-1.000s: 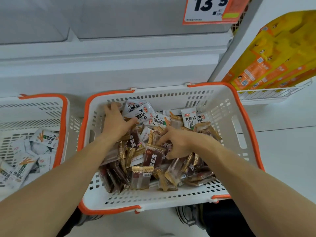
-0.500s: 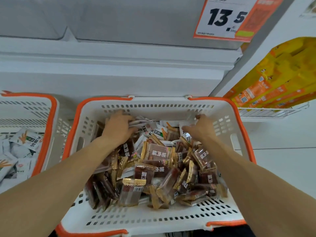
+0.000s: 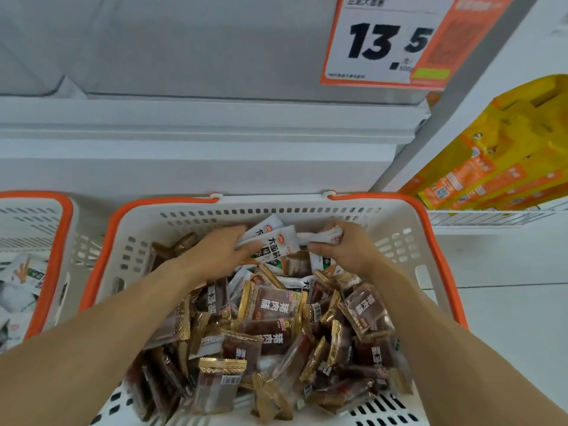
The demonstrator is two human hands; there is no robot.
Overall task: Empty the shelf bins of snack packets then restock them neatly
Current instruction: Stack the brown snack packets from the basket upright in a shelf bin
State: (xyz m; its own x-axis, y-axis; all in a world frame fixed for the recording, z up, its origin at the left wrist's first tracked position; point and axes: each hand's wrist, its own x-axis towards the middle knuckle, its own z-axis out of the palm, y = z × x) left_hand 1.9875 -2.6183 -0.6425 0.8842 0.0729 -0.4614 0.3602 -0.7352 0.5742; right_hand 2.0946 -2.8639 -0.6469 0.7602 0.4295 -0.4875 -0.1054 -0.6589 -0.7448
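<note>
Clearly, both hands were working at the far end of the white basket with the orange rim (image 3: 442, 229), in the centre of the frame. The left hand (image 3: 215, 253) had its fingers curled round a small bunch of white snack packets (image 3: 276, 244), and the right hand (image 3: 344, 247) pinched another white packet (image 3: 330, 236) between thumb and curled fingers, just beside the first bunch. Below them, toward the lower part of the frame, lay a loose heap of brown packets with gold ends (image 3: 270, 305), piled over each other in all directions. I judged these packets to be light, soft and thin, with smooth film that could slide easily, so one packet could slip out of a full handful. It seemed better to hold them across the flat middle, several pressed together, and not by the crimped ends, which bend. They did not look fragile, but strong squeezing could crease them. At the left edge of the frame a second basket (image 3: 61, 216) held more white packets (image 3: 24, 278). Above, in the upper right, hung a price tag (image 3: 384, 41), and yellow bags (image 3: 507, 155) stood at the right.
</note>
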